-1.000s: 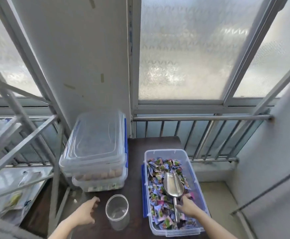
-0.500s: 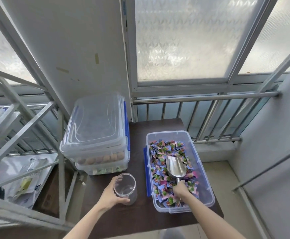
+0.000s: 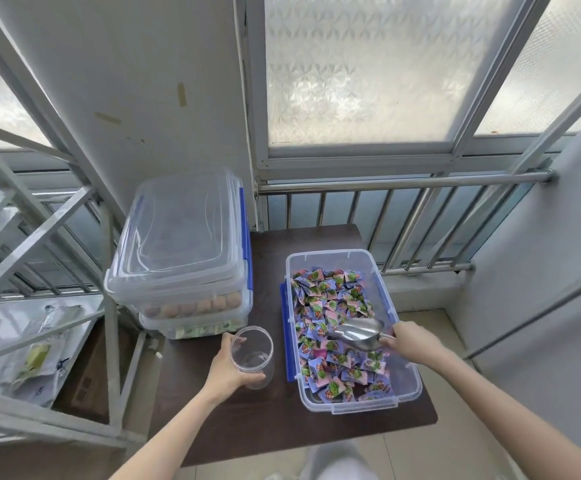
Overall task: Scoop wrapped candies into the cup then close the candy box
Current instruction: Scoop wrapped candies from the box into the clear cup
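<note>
The dark brown tabletop point(image 3: 268, 424) carries an open clear plastic candy box point(image 3: 382, 268), lidless, full of wrapped candies point(image 3: 330, 299). Left hand point(image 3: 225, 370) fingers wrap the empty clear cup point(image 3: 252, 358); right hand point(image 3: 412, 341) fingers clench the empty metal scoop point(image 3: 360, 331). Nothing scooped yet.

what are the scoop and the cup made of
Scoop: looks like metal, smooth and silvery, with bright reflections on its bowl. Cup: clear and glossy, likely plastic, possibly glass; the table and the left hand show through its wall.
</note>
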A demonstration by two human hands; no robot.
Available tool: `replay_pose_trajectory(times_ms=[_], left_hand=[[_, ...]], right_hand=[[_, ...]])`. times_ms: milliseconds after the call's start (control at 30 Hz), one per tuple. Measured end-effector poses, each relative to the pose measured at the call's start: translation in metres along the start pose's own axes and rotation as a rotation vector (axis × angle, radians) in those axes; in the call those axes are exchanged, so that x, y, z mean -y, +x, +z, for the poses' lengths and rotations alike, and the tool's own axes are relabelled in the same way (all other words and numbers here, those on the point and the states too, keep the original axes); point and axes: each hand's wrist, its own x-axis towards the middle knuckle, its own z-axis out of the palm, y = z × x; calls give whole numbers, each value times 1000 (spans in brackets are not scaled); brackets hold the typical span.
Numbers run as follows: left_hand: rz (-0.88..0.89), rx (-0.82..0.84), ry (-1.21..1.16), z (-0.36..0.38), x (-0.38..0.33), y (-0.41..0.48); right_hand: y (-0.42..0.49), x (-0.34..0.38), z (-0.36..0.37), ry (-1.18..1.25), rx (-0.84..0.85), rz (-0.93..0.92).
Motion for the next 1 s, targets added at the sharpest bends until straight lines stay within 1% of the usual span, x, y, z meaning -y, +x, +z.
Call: replay_pose_trajectory(times_ms=[100,200,267,333,500,633,767,833,933,1000], left_hand=[[11,-10,-1,3,0,3],[18,-15,-1,3,1,5],[22,-18,-11,4,1,8],[34,-22,-16,5,-1,9],[52,-49,-19,9,-1,11],[46,-40,-37,13,-1,12],[34,-33,-42,17,0,15],[35,-38,-30,18,2,17],[46,-43,-35,19,2,17],[49,-40,-42,21,1,14]], right_hand=[[-16,-4,-20,-237,-4,-7],[-28,-3,-33,-420,4,-4],[-30,-1,-29,-508,37,-1],[-30,2,-19,-534,75,-12],[-31,4,7,-452,70,-20],[-34,6,29,-288,46,-13],[-24,18,56,-163,-61,-25],[-15,27,67,-95,-101,-1],[-2,36,81,50,-112,6],[4,41,95,158,-85,15]])
